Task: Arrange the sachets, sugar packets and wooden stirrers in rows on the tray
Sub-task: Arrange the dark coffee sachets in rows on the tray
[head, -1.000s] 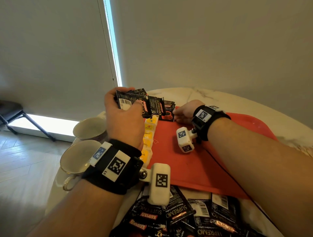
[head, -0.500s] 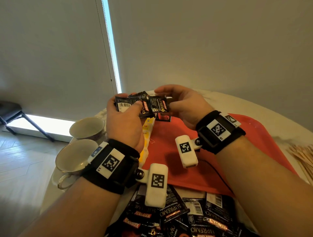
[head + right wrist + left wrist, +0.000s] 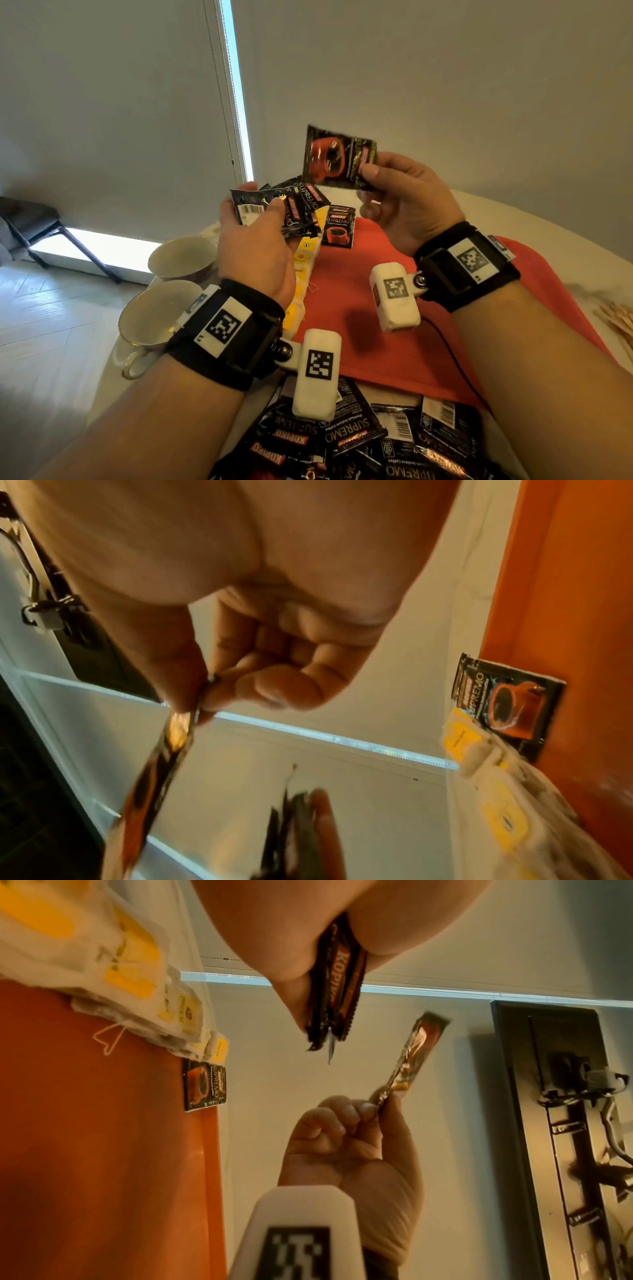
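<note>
Right hand (image 3: pixel 407 202) pinches one coffee sachet (image 3: pixel 337 158) by its right edge, thumb against fingertips, held up in the air, print facing the camera, long axis roughly 9-to-3. Left hand (image 3: pixel 255 240) grips a fanned stack of sachets (image 3: pixel 287 209). Red tray (image 3: pixel 376 308) lies below both hands. One sachet (image 3: pixel 339 226) already lies flat at the tray's 11 o'clock corner, long axis 12-to-6, top toward 12. Column of yellow packets (image 3: pixel 303 270) runs along the tray's left edge. Likely next spot: just at 3 o'clock of the laid sachet, lower left of the right hand, which is nearer; the held sachet needs a quarter turn. Loose sachet pile (image 3: pixel 359 442) at 6 o'clock, stirrers (image 3: pixel 616 322) at 3.
</note>
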